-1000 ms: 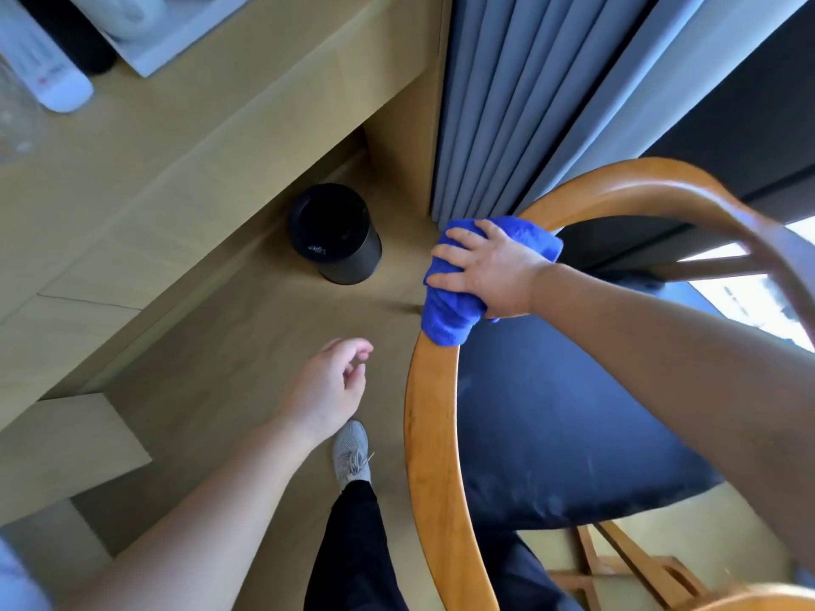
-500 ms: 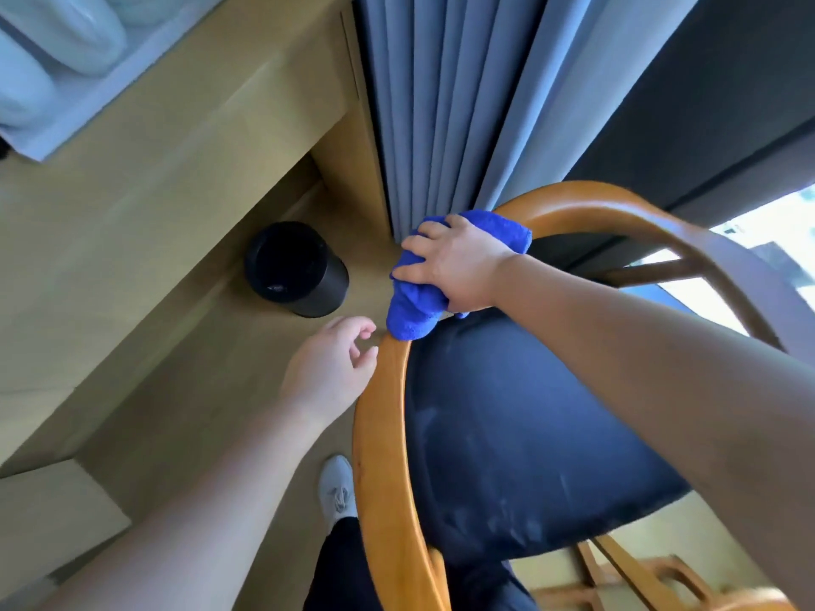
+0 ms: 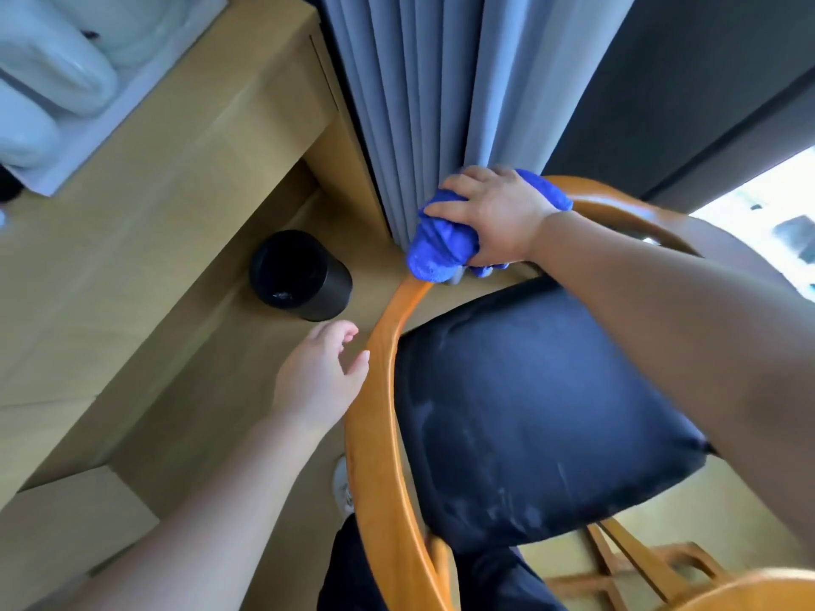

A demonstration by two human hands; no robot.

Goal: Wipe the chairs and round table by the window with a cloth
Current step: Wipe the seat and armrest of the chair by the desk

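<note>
cloth point(image 3: 441, 249) up on the curved chair rail point(image 3: 383, 346), right by the curtain point(image 3: 419, 103)
right hand point(image 3: 494, 218) grasps the bunched blue cloth, pressing it on the bend of the chair rail; left hand point(image 3: 317, 381) hangs loose just beside it, gripping nothing; black bin point(image 3: 300, 275) on the floor beyond.

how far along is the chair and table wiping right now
Nothing looks finished. In hand: the right hand grips the blue cloth on the chair's curved wooden rail; the left hand hangs open beside it. Left: the dark seat cushion shows pale smudges, and no round table is in view.
</note>
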